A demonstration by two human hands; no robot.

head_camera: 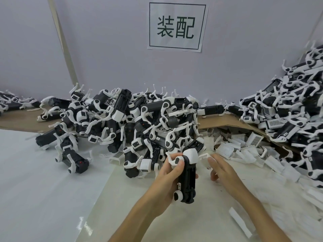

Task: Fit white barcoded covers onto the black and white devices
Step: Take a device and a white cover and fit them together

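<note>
left hand (pixel 167 179) grips device (pixel 187 177) | right hand (pixel 222 170) pinches white cover (pixel 204 158) beside it | risk: skewed cover jams or slips

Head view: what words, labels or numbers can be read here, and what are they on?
"装配": printed inside a black frame on the white paper sign on the wall.
On the white covers: barcode print, too small to read.
On the device in the left hand: a small label, too blurred to read.

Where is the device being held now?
Head view, lower centre: the left hand grips the device, just in front of the big pile, right hand close beside it.
</note>
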